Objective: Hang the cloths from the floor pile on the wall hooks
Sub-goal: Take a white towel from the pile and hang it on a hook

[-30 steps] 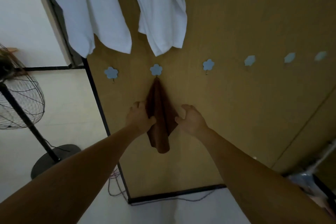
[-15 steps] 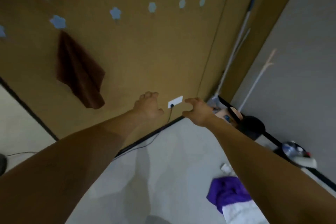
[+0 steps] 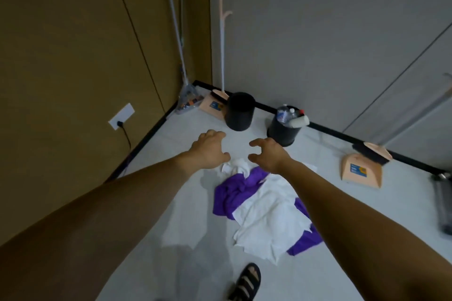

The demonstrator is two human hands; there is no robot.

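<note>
The left hand and right hand hold nothing, their fingers loosely curled and spread. The pile of cloths, purple and white, lies on the floor below the fingers, nearer the person.

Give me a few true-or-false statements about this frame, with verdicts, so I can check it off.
1. The left hand and the right hand hold nothing. True.
2. A purple cloth and a white cloth lie heaped on the floor. True.
3. The black bin nearest the right hand is empty. False: bottles stick out of it.
4. A brown cloth lies on the heap. False: only purple and white show.
5. A cord is plugged into the wall socket. True.
</note>
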